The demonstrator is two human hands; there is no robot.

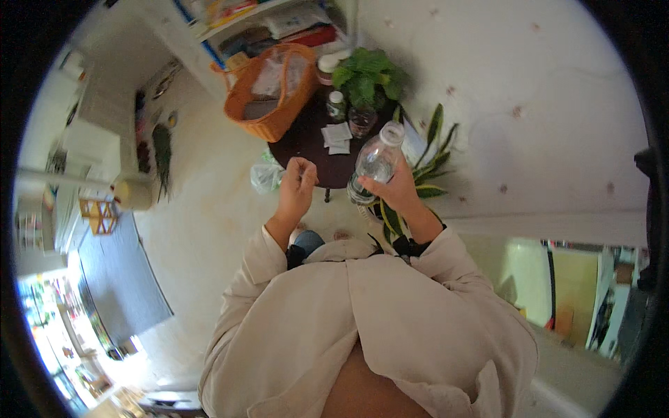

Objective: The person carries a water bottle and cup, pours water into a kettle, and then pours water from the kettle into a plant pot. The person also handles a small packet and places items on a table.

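Note:
My right hand (400, 190) grips a clear bottle (377, 157) around its side, over the right edge of a dark round table (313, 164). The bottle leans, its whitish mouth pointing up and away from me. My left hand (299, 180) is at the table's near left edge, with its fingers curled; whether something small sits between them cannot be told. Beyond the hands, several white packets (337, 137) lie on the tabletop. A small green bottle with a white lid (336, 106) stands behind them, beside a leafy green plant in a dark glass vessel (361, 121).
An orange basket (251, 125) holding white plastic stands at the table's left, near a shelf (245, 20). A plastic bag (265, 178) lies left of the table. A long-leaved plant (436, 162) is close to my right hand, by the wall (522, 157).

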